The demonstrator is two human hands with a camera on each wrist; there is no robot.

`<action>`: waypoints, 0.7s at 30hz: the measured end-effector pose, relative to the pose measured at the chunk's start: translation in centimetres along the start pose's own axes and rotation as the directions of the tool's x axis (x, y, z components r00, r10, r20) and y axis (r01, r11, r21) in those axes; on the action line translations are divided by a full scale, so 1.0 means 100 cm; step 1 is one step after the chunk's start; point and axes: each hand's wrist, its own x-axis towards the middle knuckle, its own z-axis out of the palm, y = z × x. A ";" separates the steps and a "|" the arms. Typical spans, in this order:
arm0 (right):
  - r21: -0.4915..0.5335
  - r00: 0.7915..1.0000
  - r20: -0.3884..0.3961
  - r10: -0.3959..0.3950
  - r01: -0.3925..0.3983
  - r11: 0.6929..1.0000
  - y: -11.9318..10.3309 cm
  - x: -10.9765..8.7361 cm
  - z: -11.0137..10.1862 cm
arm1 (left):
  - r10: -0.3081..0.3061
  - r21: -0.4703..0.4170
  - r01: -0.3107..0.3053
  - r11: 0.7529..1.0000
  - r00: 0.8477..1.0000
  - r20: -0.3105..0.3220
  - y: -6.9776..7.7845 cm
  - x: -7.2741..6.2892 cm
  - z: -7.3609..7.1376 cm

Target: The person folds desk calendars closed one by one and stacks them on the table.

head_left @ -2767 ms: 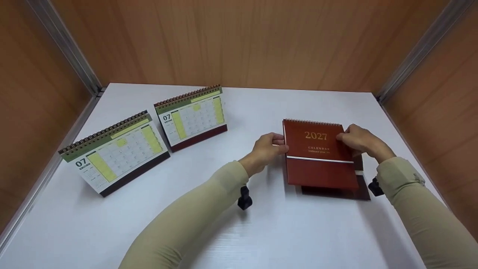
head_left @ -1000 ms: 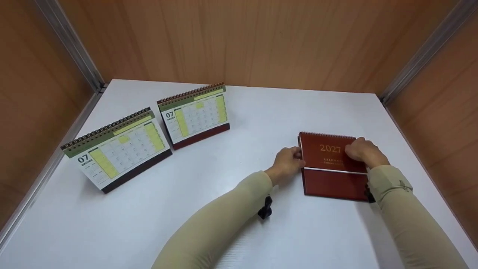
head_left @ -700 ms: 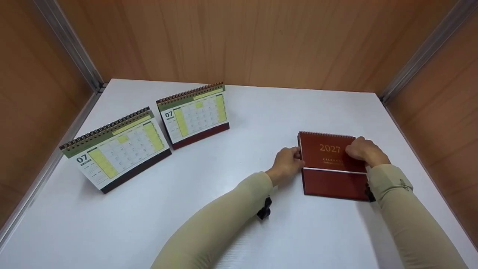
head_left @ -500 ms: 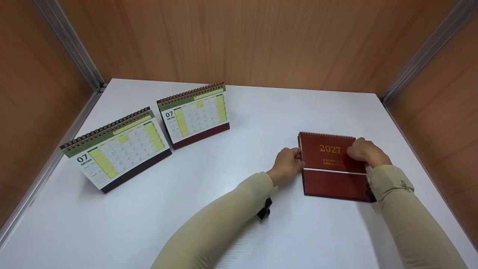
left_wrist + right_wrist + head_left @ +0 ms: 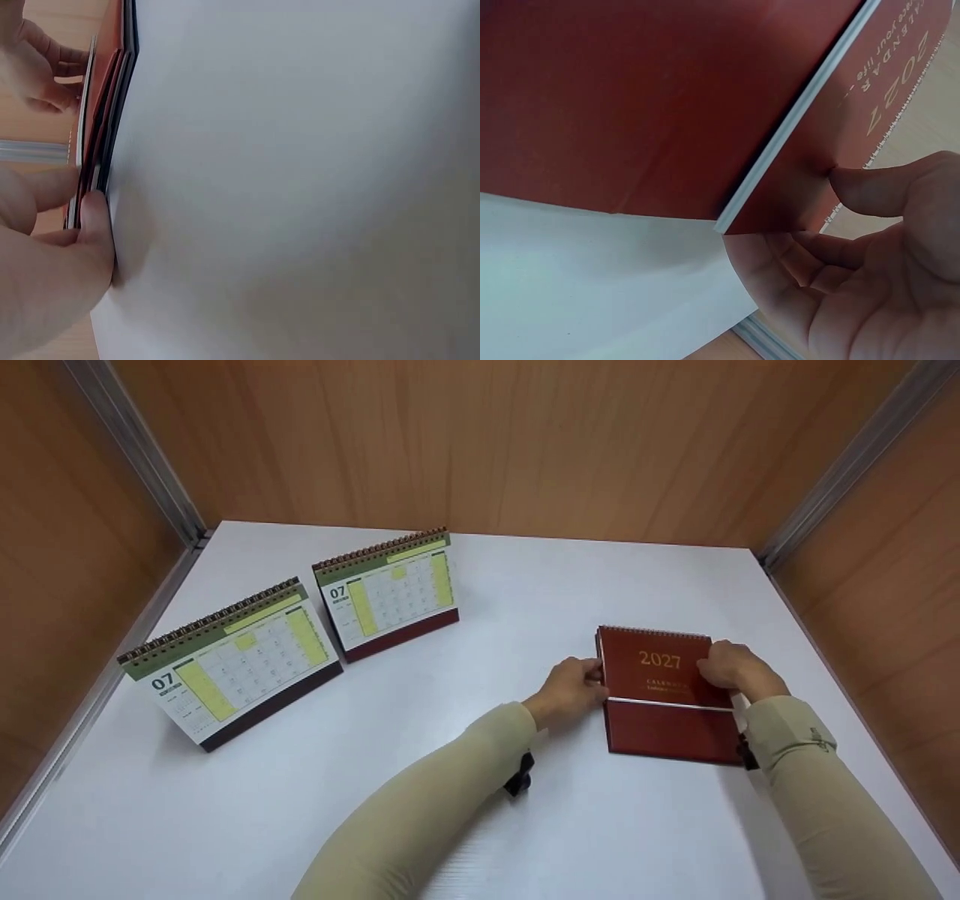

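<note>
A red desk calendar with gold "2027" lettering lies folded at the right of the table, its spiral binding at the far edge. Dark covers show beneath the red ones in the left wrist view, edges nearly lined up. My left hand pinches the calendar's left edge, thumb and fingers at the layered sides. At the opposite edge my right hand grips the red calendar, thumb on the cover and fingers curled beneath, as the right wrist view shows. A white page-block edge crosses the red base there.
Two calendars with "07" pages stand as tents on the left, one with a dark base strip and one with a red strip. Wooden panels wall the white table at the back and both sides.
Since the oldest frame, the red calendar has come down over the dark one and now covers it. Both hands moved nearer with it; over the last second they have barely moved.
</note>
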 end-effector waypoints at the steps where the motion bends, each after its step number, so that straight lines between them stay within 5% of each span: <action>1: 0.004 1.000 -0.003 -0.004 0.004 1.000 0.001 0.000 0.001 | -0.002 -0.005 0.002 1.000 1.000 0.014 -0.001 -0.001 -0.002; 11: -0.011 0.994 -0.104 -0.041 0.040 0.999 -0.003 -0.018 -0.005 | -0.049 -0.047 0.051 0.998 0.997 0.054 -0.002 -0.019 -0.041; 21: 0.057 0.961 -0.199 -0.193 0.208 0.976 -0.028 -0.029 -0.012 | -0.056 0.011 0.058 0.998 0.989 -0.137 -0.005 -0.039 -0.103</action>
